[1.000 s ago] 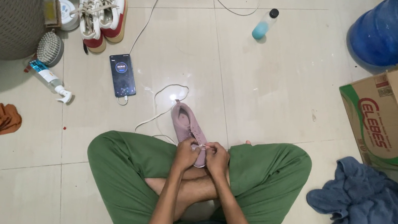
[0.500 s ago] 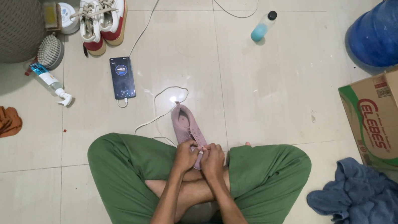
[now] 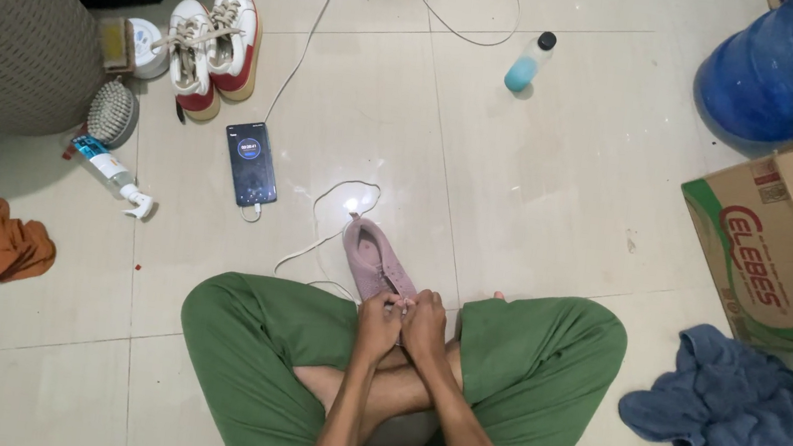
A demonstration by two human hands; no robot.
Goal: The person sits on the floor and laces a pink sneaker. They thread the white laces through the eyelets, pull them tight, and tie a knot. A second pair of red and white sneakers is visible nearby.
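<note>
While both hands are bunched at the near end of the pink shoe (image 3: pixel 374 262), the step in hand looks like lace work at its throat, so my call: keep the shoe pinned against the crossed legs, pull the lace evenly both sides, and don't let the toe swing. Left hand (image 3: pixel 378 321) and right hand (image 3: pixel 426 321) sit pressed side by side, fingers curled in, fingertips meeting over what looks like a pale lace end; the pinch itself is too small to resolve, so I can't tell which hand really has it. Shoe lies on the tile floor (image 3: pixel 542 190) with toe pointing to 11 o'clock from the hands, heel end under the fingers, touching both hands. It rests between the knees of the green trousers (image 3: pixel 543 342). White cable (image 3: pixel 338 208) loops just beyond the toe at 11 o'clock, near but apart from the hands; watch it doesn't snag the shoe. Phone (image 3: pixel 251 164) is at 10 o'clock, well apart. Pair of white and red sneakers (image 3: pixel 212 47) further out at 11 o'clock, with a brush (image 3: pixel 112 114) and spray bottle (image 3: pixel 113 175) to their left. Orange rag (image 3: pixel 14 246) at 9 o'clock, blue cloth (image 3: pixel 743 437) at 4 o'clock, cardboard box (image 3: pixel 786 251) at 2 o'clock.
</note>
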